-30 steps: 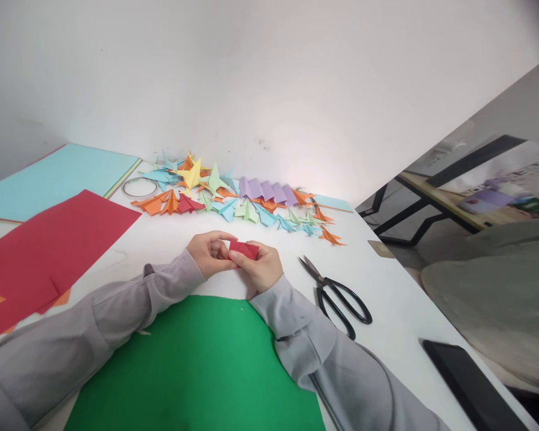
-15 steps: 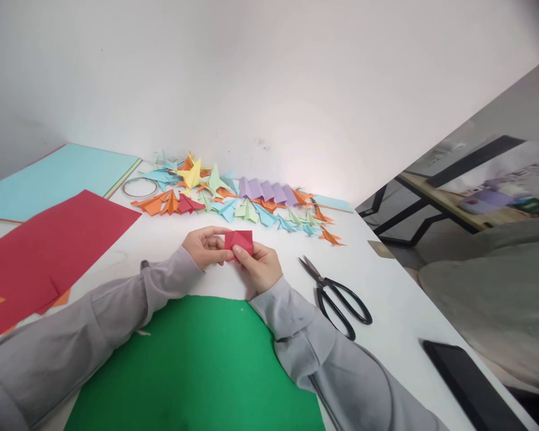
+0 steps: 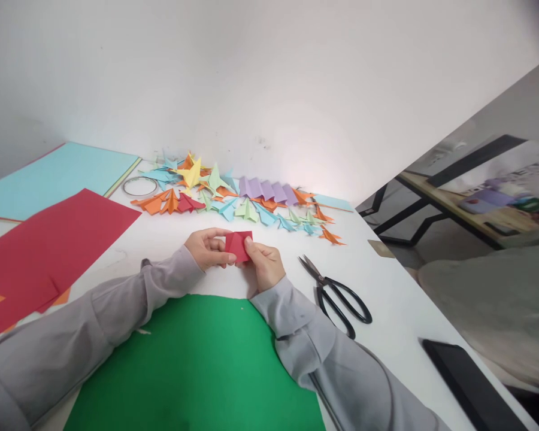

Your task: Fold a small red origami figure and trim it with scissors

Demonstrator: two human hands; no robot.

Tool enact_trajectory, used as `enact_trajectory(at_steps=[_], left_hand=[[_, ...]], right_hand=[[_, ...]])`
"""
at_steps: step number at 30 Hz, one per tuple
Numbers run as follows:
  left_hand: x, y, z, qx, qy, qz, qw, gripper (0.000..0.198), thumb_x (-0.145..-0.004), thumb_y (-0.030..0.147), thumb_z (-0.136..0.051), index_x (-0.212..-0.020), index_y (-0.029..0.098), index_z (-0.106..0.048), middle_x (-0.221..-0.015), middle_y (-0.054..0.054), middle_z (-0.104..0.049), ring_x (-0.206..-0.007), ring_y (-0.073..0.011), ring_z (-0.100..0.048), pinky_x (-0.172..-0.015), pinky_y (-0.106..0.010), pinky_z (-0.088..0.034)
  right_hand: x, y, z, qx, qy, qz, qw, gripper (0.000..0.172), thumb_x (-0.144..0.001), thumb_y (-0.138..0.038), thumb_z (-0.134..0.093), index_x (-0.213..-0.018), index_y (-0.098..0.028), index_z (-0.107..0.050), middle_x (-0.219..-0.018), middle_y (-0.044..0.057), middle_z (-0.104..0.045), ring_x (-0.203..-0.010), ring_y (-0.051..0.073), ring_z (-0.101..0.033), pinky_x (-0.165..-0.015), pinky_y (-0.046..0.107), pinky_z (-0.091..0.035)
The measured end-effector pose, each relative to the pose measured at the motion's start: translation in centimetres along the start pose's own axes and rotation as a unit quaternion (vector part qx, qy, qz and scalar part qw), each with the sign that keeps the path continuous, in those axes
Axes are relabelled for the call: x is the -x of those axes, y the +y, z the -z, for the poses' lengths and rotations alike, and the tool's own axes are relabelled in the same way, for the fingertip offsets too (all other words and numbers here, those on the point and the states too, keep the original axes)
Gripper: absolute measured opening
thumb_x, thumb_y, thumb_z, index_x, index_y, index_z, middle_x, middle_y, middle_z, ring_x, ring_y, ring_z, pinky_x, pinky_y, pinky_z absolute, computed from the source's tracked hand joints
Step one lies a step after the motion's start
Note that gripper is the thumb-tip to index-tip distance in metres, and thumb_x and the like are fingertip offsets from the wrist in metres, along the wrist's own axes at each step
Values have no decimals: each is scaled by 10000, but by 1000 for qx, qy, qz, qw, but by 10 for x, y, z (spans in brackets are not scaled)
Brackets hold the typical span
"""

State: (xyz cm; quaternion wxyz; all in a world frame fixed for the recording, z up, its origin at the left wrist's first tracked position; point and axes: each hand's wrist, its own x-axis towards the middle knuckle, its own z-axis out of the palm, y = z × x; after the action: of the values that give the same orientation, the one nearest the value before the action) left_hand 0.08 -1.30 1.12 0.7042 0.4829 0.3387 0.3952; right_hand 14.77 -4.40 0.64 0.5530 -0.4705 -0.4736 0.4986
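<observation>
A small folded piece of red paper (image 3: 237, 246) is held up between both hands, above the white table. My left hand (image 3: 209, 248) pinches its left edge, thumb in front and fingers behind. On the other side, my right hand (image 3: 265, 262) grips the right edge, its thumb near the upper right corner. Creases cross the paper's front face; its back is hidden. Below the hands lies a large green sheet (image 3: 197, 365), partly covered by the forearms.
Scissors with black handles (image 3: 336, 293) lie right of my right hand. Folded paper shapes (image 3: 247, 211) in several colours line the wall. A red sheet (image 3: 63, 245), blue sheets (image 3: 58, 179) and a tape roll (image 3: 139, 186) are at left, a black phone (image 3: 471, 383) at lower right.
My right thumb has slid from the middle of the red paper toward its upper right edge, uncovering more of its face. My left hand has barely moved.
</observation>
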Motion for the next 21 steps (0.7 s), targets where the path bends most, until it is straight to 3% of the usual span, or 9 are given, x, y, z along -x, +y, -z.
enact_trajectory(at_steps=[11,17,21], left_hand=[[5,8,-10,-36,8,-7,999,544,-483,236,-803,-925,97,-517,-444,53,-582,-408,-100,-555,-431,-210,-442],[5,0,-10,-56,-17,-31,998,565,-457,181,-785,-936,103,-496,-398,70,-554,-359,-104,-523,-386,-205,-417],[10,-1,-13,-73,-31,-52,995,500,-518,134,-746,-961,97,-516,-416,76,-550,-378,-81,-513,-417,-199,-426]], right_hand=[[-5,5,2,-33,47,-1,998,470,-673,-579,-611,-483,-150,-596,-416,-3,-530,-401,97,-438,-433,244,-322],[-3,2,0,4,53,8,999,309,-539,-430,-759,-599,-150,-644,-485,-32,-554,-444,81,-421,-455,232,-319],[-2,0,0,16,51,-2,999,315,-510,-388,-776,-512,-152,-567,-439,-59,-478,-429,66,-370,-436,219,-279]])
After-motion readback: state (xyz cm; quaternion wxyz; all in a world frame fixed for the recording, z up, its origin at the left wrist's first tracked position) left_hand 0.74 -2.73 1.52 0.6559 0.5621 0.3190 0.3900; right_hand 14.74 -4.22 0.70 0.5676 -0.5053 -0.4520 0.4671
